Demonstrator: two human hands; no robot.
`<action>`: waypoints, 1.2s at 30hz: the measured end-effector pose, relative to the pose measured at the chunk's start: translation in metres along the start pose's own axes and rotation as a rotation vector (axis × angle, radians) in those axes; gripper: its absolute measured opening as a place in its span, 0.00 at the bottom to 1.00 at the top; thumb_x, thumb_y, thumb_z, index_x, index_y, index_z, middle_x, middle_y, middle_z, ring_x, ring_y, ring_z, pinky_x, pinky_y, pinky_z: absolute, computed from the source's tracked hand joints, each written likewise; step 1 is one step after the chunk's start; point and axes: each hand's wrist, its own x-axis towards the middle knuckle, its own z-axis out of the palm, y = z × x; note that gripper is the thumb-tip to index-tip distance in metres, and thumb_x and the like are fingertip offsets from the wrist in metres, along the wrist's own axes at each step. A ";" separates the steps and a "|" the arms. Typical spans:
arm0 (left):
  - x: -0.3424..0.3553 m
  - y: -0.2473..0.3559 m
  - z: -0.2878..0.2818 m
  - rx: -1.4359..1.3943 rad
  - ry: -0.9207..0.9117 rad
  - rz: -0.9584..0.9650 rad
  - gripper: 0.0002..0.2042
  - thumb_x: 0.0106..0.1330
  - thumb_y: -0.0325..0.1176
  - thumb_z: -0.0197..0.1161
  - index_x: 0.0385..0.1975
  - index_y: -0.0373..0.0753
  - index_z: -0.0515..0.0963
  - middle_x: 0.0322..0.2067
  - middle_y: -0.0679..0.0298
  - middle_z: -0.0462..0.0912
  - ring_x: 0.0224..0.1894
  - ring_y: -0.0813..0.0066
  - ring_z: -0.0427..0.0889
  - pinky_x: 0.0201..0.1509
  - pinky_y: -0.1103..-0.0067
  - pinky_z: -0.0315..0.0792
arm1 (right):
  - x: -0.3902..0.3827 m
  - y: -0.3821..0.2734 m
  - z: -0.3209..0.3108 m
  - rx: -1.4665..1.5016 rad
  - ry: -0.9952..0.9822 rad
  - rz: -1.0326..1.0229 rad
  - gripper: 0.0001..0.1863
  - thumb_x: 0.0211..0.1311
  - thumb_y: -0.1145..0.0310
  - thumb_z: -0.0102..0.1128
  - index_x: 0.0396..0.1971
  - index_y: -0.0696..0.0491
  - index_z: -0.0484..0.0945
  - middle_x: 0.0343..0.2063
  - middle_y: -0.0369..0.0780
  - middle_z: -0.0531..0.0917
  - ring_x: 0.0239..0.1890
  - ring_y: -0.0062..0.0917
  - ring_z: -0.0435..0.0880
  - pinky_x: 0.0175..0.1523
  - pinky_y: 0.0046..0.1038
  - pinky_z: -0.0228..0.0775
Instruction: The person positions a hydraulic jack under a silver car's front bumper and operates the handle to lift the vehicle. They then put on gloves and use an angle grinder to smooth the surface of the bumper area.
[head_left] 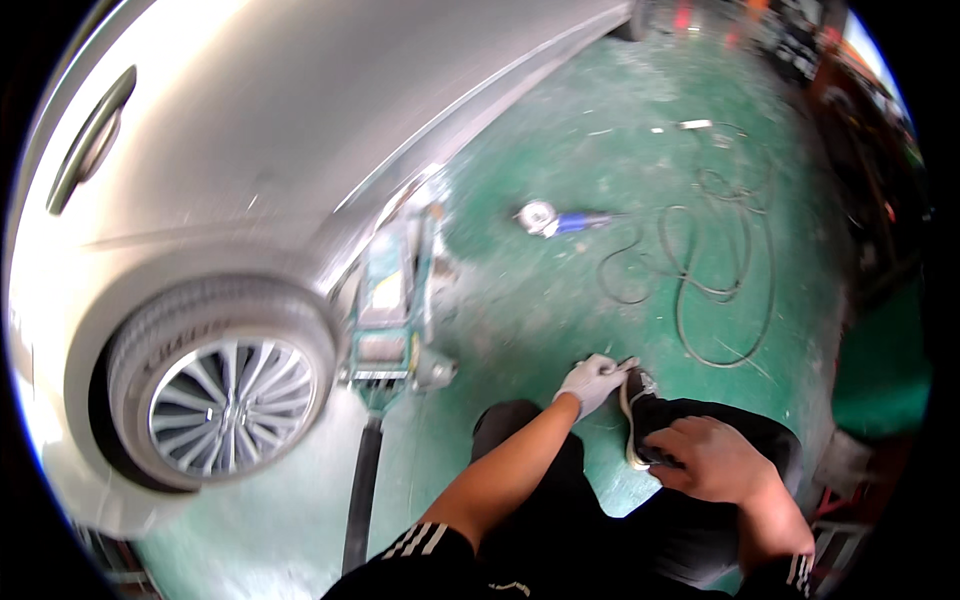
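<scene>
My left hand (592,381) wears a light grey glove and pinches the front end of a black shoe with a white sole (637,398). The shoe sits just above my dark-trousered knees. My right hand (712,460) is bare and wraps around the rear part of the same shoe, covering its heel. Both forearms come in from the lower edge, with black striped sleeves at the elbows.
A silver car (250,130) fills the upper left, its rear wheel (225,395) with an alloy rim at left. A green floor jack (392,300) with a black handle (362,490) reaches under the sill. A blue-bodied grinder (555,221) and a looped black cable (715,250) lie on the green floor.
</scene>
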 end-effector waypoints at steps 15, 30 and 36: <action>-0.040 0.056 -0.031 -0.221 0.019 -0.150 0.25 0.62 0.49 0.67 0.51 0.36 0.78 0.42 0.59 0.85 0.40 0.68 0.83 0.46 0.74 0.76 | 0.006 -0.022 0.005 -0.008 -0.109 0.039 0.19 0.54 0.64 0.73 0.45 0.52 0.82 0.32 0.42 0.82 0.37 0.39 0.83 0.44 0.38 0.74; -0.046 0.066 -0.033 -0.373 0.005 -0.156 0.23 0.61 0.46 0.66 0.48 0.34 0.76 0.31 0.63 0.79 0.24 0.76 0.75 0.30 0.77 0.71 | 0.005 -0.018 0.013 0.009 -0.077 -0.031 0.20 0.54 0.64 0.73 0.47 0.53 0.83 0.33 0.42 0.83 0.37 0.40 0.82 0.43 0.39 0.73; -0.042 0.065 -0.032 -0.375 -0.014 -0.160 0.23 0.62 0.46 0.66 0.49 0.34 0.76 0.32 0.63 0.79 0.24 0.76 0.75 0.30 0.76 0.72 | 0.004 -0.016 0.014 0.010 -0.089 -0.025 0.20 0.53 0.65 0.74 0.47 0.53 0.83 0.33 0.42 0.83 0.37 0.40 0.82 0.43 0.38 0.73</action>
